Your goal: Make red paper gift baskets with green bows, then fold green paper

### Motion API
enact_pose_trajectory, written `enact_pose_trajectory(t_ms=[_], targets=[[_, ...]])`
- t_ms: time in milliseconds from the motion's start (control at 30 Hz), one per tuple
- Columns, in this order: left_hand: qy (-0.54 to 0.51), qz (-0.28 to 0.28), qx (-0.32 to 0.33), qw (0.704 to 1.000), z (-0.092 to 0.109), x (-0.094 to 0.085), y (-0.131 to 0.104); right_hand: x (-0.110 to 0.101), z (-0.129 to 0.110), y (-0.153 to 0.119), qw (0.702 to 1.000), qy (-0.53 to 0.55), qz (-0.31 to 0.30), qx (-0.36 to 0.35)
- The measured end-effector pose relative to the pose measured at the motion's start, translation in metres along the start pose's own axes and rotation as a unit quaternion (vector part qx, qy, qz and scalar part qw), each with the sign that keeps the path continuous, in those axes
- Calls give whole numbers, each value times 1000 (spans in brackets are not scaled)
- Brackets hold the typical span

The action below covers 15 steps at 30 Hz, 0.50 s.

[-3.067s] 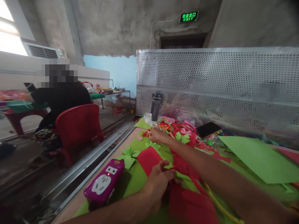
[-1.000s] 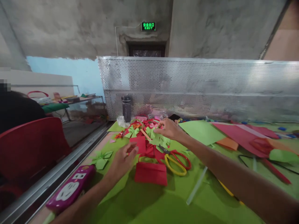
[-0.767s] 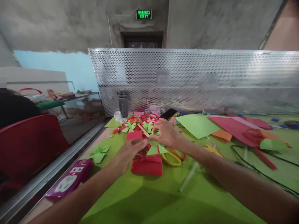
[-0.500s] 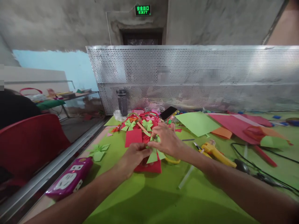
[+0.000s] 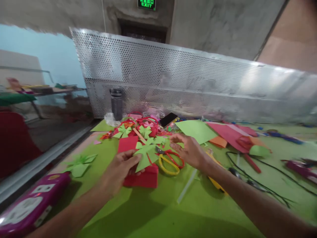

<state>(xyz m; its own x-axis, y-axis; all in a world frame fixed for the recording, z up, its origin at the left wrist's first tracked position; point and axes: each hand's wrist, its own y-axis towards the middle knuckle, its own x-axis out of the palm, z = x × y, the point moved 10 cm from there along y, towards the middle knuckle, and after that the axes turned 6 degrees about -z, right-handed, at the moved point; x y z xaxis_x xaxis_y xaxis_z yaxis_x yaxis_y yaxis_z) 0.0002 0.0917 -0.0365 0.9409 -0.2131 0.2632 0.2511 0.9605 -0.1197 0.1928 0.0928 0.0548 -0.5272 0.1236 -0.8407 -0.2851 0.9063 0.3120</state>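
Note:
My left hand pinches a light green paper flower by one petal, above the green table. Beneath it lie red paper pieces. My right hand is apart from the flower, with its fingers loosely curved and nothing visible in them. Between the hands rests a pair of scissors with one red and one yellow handle loop. Under my right forearm a yellow glue gun is partly hidden. A clear glue stick lies in front of it. Another green paper flower is at the left.
A purple power strip sits at the left edge. Behind the hands are finished paper flowers, a phone and a grey bottle by a perforated metal screen. Coloured sheets and a black cable lie right.
My right hand has let go of the green paper flower and moved right, uncovering the scissors. My left hand keeps the flower. The camera view has turned right and tilted.

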Motion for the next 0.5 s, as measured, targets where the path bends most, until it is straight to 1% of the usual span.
enact_pose_trajectory(t_ms=[100,167,233,333,400,467,500], targets=[[-15,-8,8,1000,-4,-1,4,-23,33,-19,996,-64,10,61],[9,3,21,1000,-5,-4,4,-35,58,-36,986,-120,15,113],[51,1,29,998,-3,-2,2,-42,82,-55,970,-177,14,164],[114,6,41,993,5,-1,-2,-43,111,-84,945,-243,3,221],[131,26,46,990,13,-6,-1,-40,127,-98,930,-272,-7,246],[97,51,51,993,19,-16,4,-36,141,-107,921,-284,-22,267],[63,66,62,994,23,-23,7,-33,149,-109,919,-283,-32,273]])
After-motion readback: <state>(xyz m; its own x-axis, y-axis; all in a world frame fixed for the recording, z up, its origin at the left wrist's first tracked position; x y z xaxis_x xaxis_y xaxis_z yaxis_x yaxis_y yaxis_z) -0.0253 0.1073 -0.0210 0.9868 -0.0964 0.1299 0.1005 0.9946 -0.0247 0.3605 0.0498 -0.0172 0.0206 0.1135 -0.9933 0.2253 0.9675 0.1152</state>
